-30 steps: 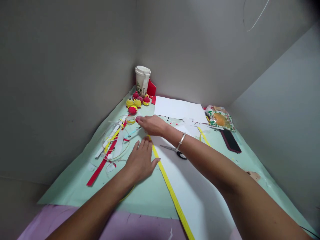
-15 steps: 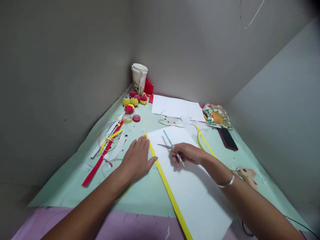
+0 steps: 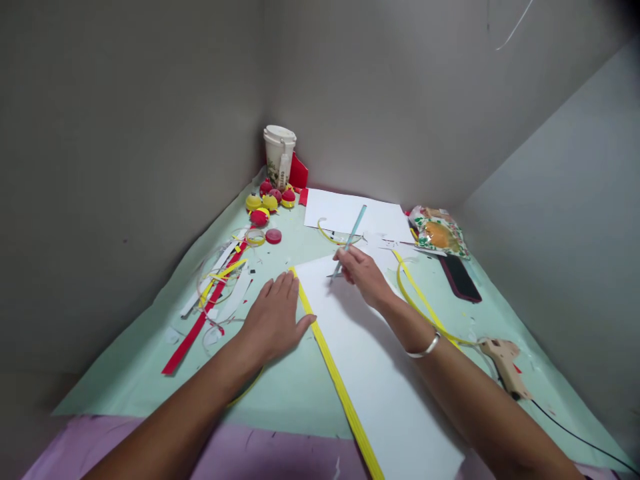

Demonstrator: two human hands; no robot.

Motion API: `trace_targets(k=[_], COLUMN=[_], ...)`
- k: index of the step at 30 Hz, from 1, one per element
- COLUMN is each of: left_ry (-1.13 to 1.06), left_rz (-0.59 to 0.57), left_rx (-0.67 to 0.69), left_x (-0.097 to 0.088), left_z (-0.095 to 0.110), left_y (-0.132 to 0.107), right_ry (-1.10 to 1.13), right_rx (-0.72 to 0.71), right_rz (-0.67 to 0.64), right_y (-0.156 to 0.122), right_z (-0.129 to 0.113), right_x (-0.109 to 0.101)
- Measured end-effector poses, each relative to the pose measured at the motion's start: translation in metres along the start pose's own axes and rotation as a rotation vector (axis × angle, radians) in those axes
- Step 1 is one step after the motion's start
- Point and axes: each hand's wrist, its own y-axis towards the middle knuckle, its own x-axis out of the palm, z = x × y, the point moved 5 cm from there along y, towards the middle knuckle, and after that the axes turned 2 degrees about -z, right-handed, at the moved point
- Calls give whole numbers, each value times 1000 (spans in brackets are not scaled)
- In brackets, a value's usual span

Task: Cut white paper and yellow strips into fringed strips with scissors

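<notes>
Well to the left of the left hand, a long flat red strip (image 3: 205,317) lies slanting on the pale green surface (image 3: 145,370), among thin white and yellow offcuts. Beyond that hand, toward the corner, sit a cluster of round red-and-yellow balls (image 3: 259,217), a small flat red disc (image 3: 273,236) and, farthest off, a white lidded cup with a leafy print (image 3: 279,157). The left hand (image 3: 275,317) lies flat and grasps nothing, its fingertips and thumb touching a long narrow yellow strip (image 3: 345,400) along the left edge of a large white paper sheet (image 3: 370,360). To its right, above that sheet, the right hand (image 3: 364,272) grips a slim light-blue pencil (image 3: 356,225), slanted with its lower end toward the paper; whether the tip touches cannot be told. A thin grey metal blade (image 3: 341,275) shows just beside those fingers, the rest hidden. Right of this hand are a curved yellow strip (image 3: 411,301), a dark phone (image 3: 459,279) and, nearer the body, a beige glue gun (image 3: 505,363) with a black cable.
</notes>
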Motion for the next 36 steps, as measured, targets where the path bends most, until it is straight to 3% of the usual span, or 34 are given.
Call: trace_targets(k=[4,7,14,36], left_ry=[-17,-27,-15,-22], left_rz=[6,4,-8,-3], left_rx=[7,13,11,21], left_x=[-1,-3,-2,-2], left_z=[0,0,-1,0], left_y=[0,0,1,2], right_ry=[32,15,-42,-136], right_rx=[-59,-73,-85,-143], right_rz=[-50,-28,12,-5], right_y=[5,6,3,3], right_z=[-8,-4,8,3], right_x=[36,49,54,58])
